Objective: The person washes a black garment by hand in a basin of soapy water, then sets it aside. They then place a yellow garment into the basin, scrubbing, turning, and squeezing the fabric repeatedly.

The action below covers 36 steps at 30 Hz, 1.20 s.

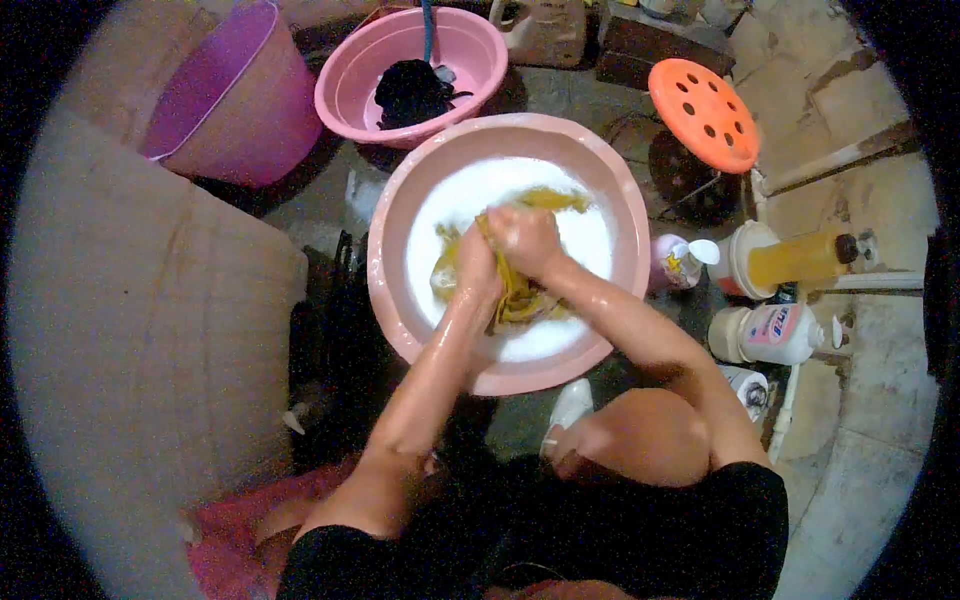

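A large pink basin (392, 325) holds white, sudsy water (440, 205). Over its middle, my left hand (476, 262) and my right hand (530, 238) are pressed close together, both closed on a wet yellow-green cloth (515, 300). Folds of the cloth hang below my hands into the suds, and another part spreads out behind them toward the far side. My right fist is slightly blurred. Both forearms are wet.
Behind the basin stands a smaller pink tub (345, 105) with a black cloth (413, 92) and a hose (427, 40). A purple bucket (250, 120) is at the left. Along the right are an orange stool (705, 115), a pump bottle (678, 262), a yellow-liquid bottle (800, 260) and a white bottle (782, 333).
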Available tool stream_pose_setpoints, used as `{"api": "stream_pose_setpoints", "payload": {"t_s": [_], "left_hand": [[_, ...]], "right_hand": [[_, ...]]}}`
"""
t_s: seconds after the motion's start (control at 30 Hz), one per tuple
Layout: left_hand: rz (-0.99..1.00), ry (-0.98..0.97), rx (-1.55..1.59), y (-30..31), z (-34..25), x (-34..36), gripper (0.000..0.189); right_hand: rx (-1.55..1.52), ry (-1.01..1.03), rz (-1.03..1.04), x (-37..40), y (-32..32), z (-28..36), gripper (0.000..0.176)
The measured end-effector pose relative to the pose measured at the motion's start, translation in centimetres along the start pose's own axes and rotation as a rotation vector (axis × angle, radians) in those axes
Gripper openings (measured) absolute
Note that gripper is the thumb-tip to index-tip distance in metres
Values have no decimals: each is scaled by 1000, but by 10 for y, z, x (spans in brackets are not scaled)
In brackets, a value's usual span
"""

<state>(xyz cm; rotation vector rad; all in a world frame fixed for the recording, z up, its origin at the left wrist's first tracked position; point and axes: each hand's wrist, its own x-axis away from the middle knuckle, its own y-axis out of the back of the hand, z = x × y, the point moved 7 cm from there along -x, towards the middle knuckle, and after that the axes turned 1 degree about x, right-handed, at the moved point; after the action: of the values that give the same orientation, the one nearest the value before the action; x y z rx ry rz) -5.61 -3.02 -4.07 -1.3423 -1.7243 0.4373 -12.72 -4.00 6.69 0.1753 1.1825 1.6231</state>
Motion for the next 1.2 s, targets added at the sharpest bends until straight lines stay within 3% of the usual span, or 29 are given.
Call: {"api": "stream_pose_setpoints", "payload": {"t_s": [0.03, 0.1, 0.13, 0.2, 0.23, 0.3, 0.33, 0.4, 0.43, 0.5, 0.53, 0.57, 0.6, 0.67, 0.73, 0.8, 0.87, 0.93, 0.97, 1.03, 1.07, 1.1, 1.13, 1.17, 1.2], "left_hand": [[-28, 30, 11, -16, -6, 23, 30], [-63, 40, 26, -25, -11, 27, 32], [-94, 44, 51, -28, -13, 25, 33], [-4, 30, -56, 17, -19, -8, 38], [438, 83, 170, 12, -22, -22, 39], [-84, 67, -233, 10, -22, 18, 40], [-129, 3, -399, 41, 2, -15, 41], [-164, 107, 26, -7, 16, 27, 45], [-171, 113, 16, -1, 16, 37, 45], [-216, 33, -63, -4, 5, 27, 42], [-226, 37, -50, 11, 2, 21, 42], [-135, 154, -22, 37, 2, 8, 39], [-99, 141, -59, 39, -5, 3, 39], [-169, 83, -134, 37, -1, 6, 41], [-176, 52, -104, 1, 7, 33, 44], [-116, 33, -135, -17, 8, 40, 36], [-353, 69, -185, -3, -5, 38, 38], [-192, 159, -253, 10, -23, 31, 43], [-172, 151, -261, 27, -12, 21, 45], [-137, 117, -267, 18, -3, 16, 46], [-98, 88, -443, -12, 1, 38, 46], [-65, 64, -611, -30, 3, 62, 49], [317, -136, -1495, -55, 3, 79, 48], [609, 32, -1266, -56, 23, 104, 48], [819, 45, -1317, -61, 31, 125, 48]], "right_hand": [[-2, -14, 10, 2, 0, -3, 20], [-41, -360, 71, -6, 3, -19, 18], [-36, -353, 65, -5, 6, -4, 18], [-362, 9, -202, 10, 33, 68, 27], [-359, 8, -201, 16, 21, 56, 27], [-172, 155, 30, 37, -32, 34, 22], [-172, 173, 16, 16, -28, 10, 22], [121, -216, 330, -4, -45, -61, 22], [110, -225, 331, 8, -51, -53, 22], [118, -33, -46, 12, -28, -26, 20], [119, -30, -30, 24, -28, -9, 20], [-74, 84, 32, 37, -28, 23, 19], [-261, 202, 80, 41, -28, 46, 18], [-271, 177, -32, 47, -36, 32, 18], [-244, -30, -55, 27, -26, 4, 20], [-207, -264, -73, 19, -8, -23, 22], [-215, -358, 32, 18, 3, -10, 27], [-486, -178, 29, 40, -13, 31, 27], [-490, -186, 35, 44, -17, 26, 27], [-116, 151, -69, 27, -9, 12, 28], [267, -138, 180, 20, -28, -39, 29], [-309, -652, 360, 29, -28, -96, 31], [-236, -583, 269, 28, -13, -115, 33], [-162, -508, 175, 25, -4, -123, 35], [-162, -507, 180, 25, -3, -126, 35]]}}
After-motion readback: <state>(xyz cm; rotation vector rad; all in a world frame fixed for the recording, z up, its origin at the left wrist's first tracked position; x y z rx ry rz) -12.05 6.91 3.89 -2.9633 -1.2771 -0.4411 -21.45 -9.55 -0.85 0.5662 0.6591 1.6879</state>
